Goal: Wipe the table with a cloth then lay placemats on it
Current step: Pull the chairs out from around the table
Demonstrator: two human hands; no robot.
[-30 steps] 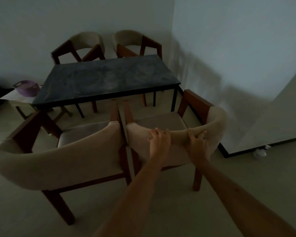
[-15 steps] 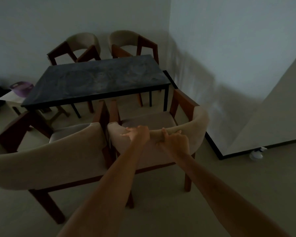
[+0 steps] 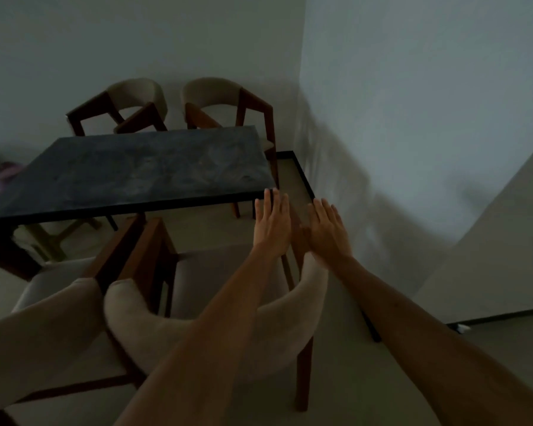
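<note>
In a dim room, a dark, mottled rectangular table [image 3: 142, 170] on thin black legs stands near the corner of two pale walls, its top smeared with faint greyish streaks. The left hand [image 3: 273, 224] and right hand [image 3: 328, 233] are stretched out flat side by side, fingers straight and holding nothing, just off the table's near right corner, above a cushioned wooden chair [image 3: 216, 330]. Two more chairs [image 3: 179, 99] stand behind the table.

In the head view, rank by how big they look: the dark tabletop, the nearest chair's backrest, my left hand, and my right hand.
1. Dark tabletop
2. Nearest chair's backrest, enlarged by closeness to the camera
3. Left hand and right hand: alike, no ranking
</note>
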